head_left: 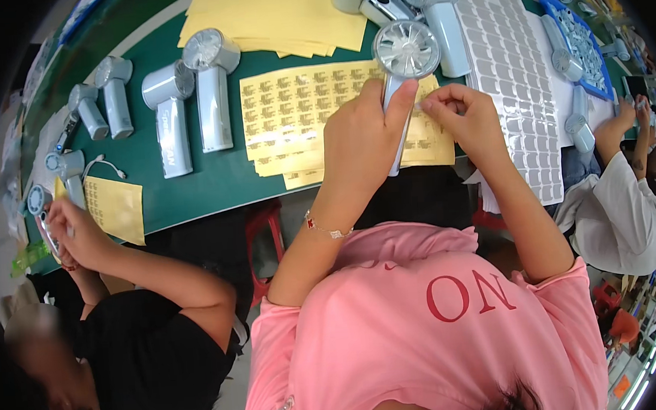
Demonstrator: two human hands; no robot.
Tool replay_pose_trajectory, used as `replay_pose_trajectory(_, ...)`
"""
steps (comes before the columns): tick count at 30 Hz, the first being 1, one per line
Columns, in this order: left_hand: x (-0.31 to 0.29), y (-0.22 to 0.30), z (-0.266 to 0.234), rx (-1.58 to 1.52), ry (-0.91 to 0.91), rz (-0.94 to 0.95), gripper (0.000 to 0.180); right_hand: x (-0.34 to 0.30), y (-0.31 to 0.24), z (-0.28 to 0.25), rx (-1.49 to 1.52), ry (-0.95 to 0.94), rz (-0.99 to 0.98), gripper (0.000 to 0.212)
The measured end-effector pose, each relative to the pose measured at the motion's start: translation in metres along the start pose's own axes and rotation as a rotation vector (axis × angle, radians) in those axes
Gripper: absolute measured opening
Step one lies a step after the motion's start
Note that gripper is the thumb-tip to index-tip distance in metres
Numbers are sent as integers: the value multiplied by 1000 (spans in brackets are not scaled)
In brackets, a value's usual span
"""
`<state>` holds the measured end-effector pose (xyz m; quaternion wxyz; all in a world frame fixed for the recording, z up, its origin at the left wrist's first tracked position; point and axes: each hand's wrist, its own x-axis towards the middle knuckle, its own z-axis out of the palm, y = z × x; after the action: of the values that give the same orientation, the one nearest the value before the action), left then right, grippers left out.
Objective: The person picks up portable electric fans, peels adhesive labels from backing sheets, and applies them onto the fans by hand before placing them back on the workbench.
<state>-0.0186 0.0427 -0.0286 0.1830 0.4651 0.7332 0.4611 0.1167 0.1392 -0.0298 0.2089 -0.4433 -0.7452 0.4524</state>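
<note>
My left hand (361, 139) is wrapped round the handle of a pale blue handheld fan (406, 48), its clear round grille tilted up. Just right of the handle, my right hand (473, 125) has thumb and forefinger pinched together; whatever is between them is too small to make out. Beneath both hands lies a stack of yellow label sheets (292, 113) printed with dark rows. Grey-white label sheets (515, 130) are spread out beyond my right hand.
Several more fans, such as one fan (213, 99), lie on the green table (193, 202). Plain yellow sheets (271, 17) are at the back. A blue tray (583, 46) of small parts sits far right. A co-worker's hand (74, 228) works at left.
</note>
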Motion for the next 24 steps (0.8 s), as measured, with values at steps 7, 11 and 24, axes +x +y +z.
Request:
replay_pose_trajectory(7,-1,2,3,36,27,92,50,-2,-8,6,-236,41,-184,14)
replay_pose_trajectory(11,1,5,1,169,36,152,52,0,-7,6,-315,41,-225,13)
replay_pose_trajectory(24,8,11,-10,105,-98,-114,60,-47,-24,-13,-32,-32,-160,7)
